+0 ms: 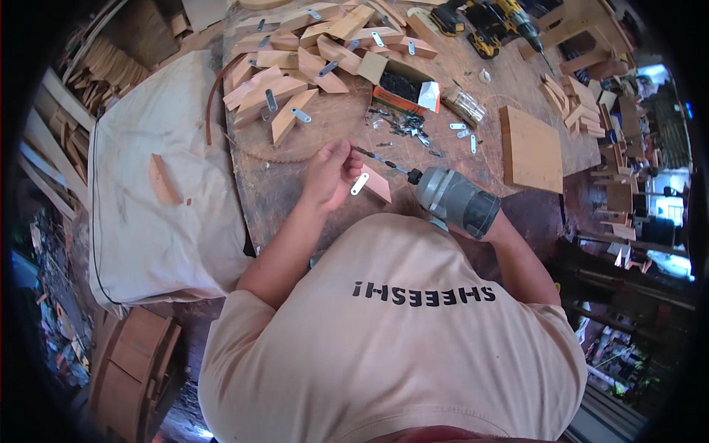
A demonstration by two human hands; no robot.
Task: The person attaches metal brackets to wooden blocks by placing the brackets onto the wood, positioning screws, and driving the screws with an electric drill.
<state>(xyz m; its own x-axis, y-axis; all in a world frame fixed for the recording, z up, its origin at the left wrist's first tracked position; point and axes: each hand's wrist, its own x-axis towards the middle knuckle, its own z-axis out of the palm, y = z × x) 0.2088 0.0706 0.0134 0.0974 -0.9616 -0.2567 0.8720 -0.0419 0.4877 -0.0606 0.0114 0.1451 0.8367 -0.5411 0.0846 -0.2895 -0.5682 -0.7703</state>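
Note:
My right hand point(493, 231), mostly hidden under the tool, grips a grey and black power drill point(459, 199). A long bit point(388, 162) points from its chuck to the upper left, ending in a dark, slim piece. At that end are the pinched fingers of my left hand point(334, 174); what they hold is too small to make out. Just below the bit, a small angled wood block point(377, 184) lies on the worn wooden table point(288, 193). A silver metal plate with holes point(360, 184) sticks out from the block toward my left wrist.
Many wood blocks with metal plates point(292, 81) are heaped at the far left. An open box of dark screws point(399, 85) stands beyond the bit, with loose screws point(402, 124) before it. A square board point(530, 150) lies right; another drill point(517, 22) lies far right. Cloth point(166, 221) covers something left.

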